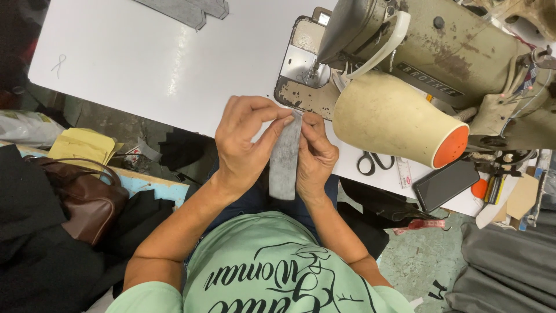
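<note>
Centrally, both hands pinch a grey fabric strip [284,159] at the white desk's [145,64] near edge.
Left hand [246,142] and right hand [315,156] each clench the strip's upper end in a fingertip grip; it is not yet under the sewing machine's [440,52] needle, and scissors [373,162] lie unused nearby.

hands: left hand [246,142] and right hand [315,156] pinch grey fabric strip [284,159]
far right: sewing machine [440,52]
right: scissors [370,162]
</note>
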